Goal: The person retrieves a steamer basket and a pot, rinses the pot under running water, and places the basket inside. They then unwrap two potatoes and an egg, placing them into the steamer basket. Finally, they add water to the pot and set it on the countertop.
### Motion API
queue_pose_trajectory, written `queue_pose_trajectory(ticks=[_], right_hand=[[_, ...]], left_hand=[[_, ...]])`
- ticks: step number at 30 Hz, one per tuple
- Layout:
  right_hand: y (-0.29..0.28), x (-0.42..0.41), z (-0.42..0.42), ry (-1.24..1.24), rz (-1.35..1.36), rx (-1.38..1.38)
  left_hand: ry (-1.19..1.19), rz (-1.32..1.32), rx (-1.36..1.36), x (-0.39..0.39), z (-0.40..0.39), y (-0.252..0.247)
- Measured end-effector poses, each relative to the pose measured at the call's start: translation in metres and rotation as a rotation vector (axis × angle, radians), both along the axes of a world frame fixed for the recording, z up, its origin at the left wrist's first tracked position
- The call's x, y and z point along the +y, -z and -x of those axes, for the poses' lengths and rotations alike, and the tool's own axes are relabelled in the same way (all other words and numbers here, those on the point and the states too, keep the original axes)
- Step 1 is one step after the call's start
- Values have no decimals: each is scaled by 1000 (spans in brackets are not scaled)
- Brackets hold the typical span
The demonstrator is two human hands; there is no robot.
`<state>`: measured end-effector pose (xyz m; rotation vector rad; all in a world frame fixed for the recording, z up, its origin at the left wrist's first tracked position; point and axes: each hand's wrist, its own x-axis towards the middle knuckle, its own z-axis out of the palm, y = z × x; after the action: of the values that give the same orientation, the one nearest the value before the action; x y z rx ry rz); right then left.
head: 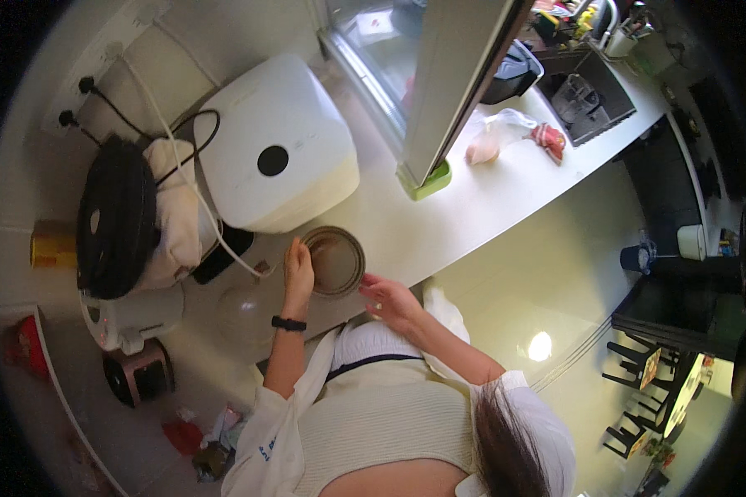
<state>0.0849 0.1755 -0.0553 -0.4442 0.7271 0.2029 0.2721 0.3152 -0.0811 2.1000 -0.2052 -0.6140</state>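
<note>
A round bowl or pot with a ridged rim and a brownish inside is over the white counter, in front of my body. My left hand, with a black band at the wrist, grips its left side. On the other side, my right hand has its fingers spread, with the fingertips at the lower right rim; whether they touch it is unclear. A clear rounded lid or bowl lies left of my left forearm. Just beyond the bowl stands a white box-shaped appliance with a black round spot.
A black round appliance stands at left among cords. A folding window panel juts over the counter, its corner in a green holder. Further right are plastic bags and a dark sink.
</note>
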Motion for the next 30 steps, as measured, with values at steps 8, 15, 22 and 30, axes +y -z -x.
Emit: queue_pose_trajectory(ticks=[8,15,22,30], right_hand=[[29,11,7,34,18,-24],[-4,-36,37,123,109,3],[-22,-172,127,307,255,-97],[-40,-376,298,585,825,-4]], left_hand=[[-52,68,47,10,1,14],[-71,-11,-249,-33,46,-44],[270,209,-338,-226,191,-73],[676,328,-336,-469,361,-69]])
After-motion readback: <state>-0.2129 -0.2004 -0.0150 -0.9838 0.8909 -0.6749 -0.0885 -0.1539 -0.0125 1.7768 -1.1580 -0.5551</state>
